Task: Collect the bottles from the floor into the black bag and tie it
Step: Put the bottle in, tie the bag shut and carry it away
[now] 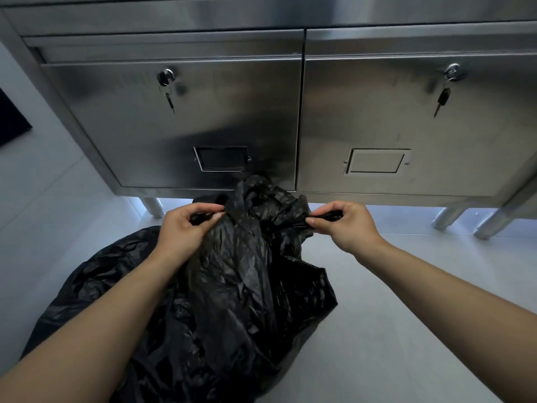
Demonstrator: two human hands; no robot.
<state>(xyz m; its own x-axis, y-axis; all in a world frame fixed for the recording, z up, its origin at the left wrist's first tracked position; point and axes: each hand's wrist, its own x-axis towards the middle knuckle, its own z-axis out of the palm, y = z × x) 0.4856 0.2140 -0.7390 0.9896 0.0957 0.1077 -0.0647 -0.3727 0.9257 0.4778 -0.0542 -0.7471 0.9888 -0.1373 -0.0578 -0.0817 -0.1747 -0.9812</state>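
**Both hands clamped on the bag's top flaps**

Pinching a twisted strip of the black bag (232, 286) with the left hand (186, 225), thumb and curled fingers closed tight on the plastic. Same deal with the right hand (345, 225): curled round another twisted strip and pinching it at the fingertips. Holding the two strips apart, with a bunched-up hump of bag mouth between the two grips, poking up a bit above them. Not knotted yet.

Below both grips and back toward the body: the rest of the bag, crumpled and slumped on the pale floor (406, 286), spreading wider on the left grip's side, under the left forearm. Contents hidden by the plastic.

Just beyond the grips: a stainless steel cabinet (203, 117) with two doors, raised on round legs (152, 206). Past the left grip and well above it, a lock with keys (170, 97) hanging from it. Closer in, a dark label frame (220, 158) right above the bag's hump. Past the right grip, same setup: a dangling key (441, 100) up top and a pale label frame (377, 161) lower down. Way off to the left of the left grip, a dark shape (11, 114) at the picture's edge, too cut off to identify.
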